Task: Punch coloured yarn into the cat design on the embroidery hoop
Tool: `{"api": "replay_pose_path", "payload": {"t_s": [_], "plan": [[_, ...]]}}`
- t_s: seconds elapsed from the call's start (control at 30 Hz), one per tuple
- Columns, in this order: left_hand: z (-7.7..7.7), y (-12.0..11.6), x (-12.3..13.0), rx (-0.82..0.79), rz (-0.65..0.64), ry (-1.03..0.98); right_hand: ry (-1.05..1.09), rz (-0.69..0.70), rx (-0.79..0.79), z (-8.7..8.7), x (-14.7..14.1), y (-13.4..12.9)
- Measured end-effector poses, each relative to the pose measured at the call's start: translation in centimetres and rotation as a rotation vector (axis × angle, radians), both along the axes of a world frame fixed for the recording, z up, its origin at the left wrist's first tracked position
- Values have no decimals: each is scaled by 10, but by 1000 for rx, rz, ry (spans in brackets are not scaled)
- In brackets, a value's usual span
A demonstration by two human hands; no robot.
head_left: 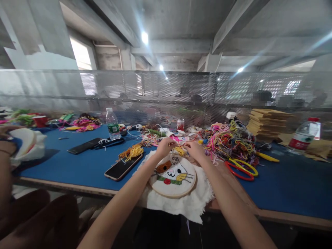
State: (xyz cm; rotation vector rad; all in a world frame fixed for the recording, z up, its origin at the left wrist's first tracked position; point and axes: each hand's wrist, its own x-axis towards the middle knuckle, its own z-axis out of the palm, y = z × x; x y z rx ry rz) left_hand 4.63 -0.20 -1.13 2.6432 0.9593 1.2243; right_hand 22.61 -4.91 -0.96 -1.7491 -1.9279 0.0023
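Both of my hands are raised just beyond an embroidery hoop (160, 190) on the table edge. Stretched in it is white cloth (181, 207) with a stitched cat face, brown, green and yellow, its frayed edges hanging over the edge. My left hand (166, 147) is closed in a pinch, and so is my right hand (195, 150), a short gap apart. Something thin, perhaps thread, seems to be between the fingertips, but it is too small to make out. Yellow yarn (179, 150) lies just behind the hoop, between the hands.
A big heap of tangled yarn (229, 141) lies right, with red (238, 172) and yellow hoops before it. Left are a phone (123, 168) under yellow yarn, another phone (84, 146) and a water bottle (113, 126). A can (180, 124) stands behind. Another person's hand (7, 133) holds a hoop far left.
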Motion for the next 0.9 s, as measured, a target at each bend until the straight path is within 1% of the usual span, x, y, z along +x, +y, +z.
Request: {"api": "replay_pose_path", "payload": {"t_s": [0.07, 0.17, 0.23, 0.3, 0.37, 0.47, 0.57, 0.67, 0.73, 0.8, 0.83, 0.9], "plan": [[0, -2, -1, -28, 85, -24, 33, 85, -51, 1, -3, -1], [0, -3, -4, -48, 227, -33, 144, 303, -156, 2, -8, -5], [0, -3, -6, -40, 249, -30, 240, 431, -233, 3, -10, -8], [-1, -3, -6, -20, 223, -1, 315, 483, -275, 5, -12, -11], [-1, -3, -6, 5, 204, 45, 355, 482, -240, 6, -13, -12], [-1, -2, -4, 23, 192, 113, 393, 444, -65, 6, -10, -8], [-2, 0, -3, 8, 120, 208, 439, 330, 107, 2, -4, 0], [-1, 0, -3, 22, 25, 246, 436, 201, 190, -5, 3, 8], [0, 0, -2, 54, -16, 198, 422, 151, 177, -10, 7, 10], [2, -1, -2, 78, -29, 112, 406, 144, 126, -13, 9, 9], [2, -1, -2, 84, -19, 68, 401, 169, 86, -13, 9, 7], [2, -1, -1, 89, 31, 2, 397, 270, -12, -10, 7, 3]]}}
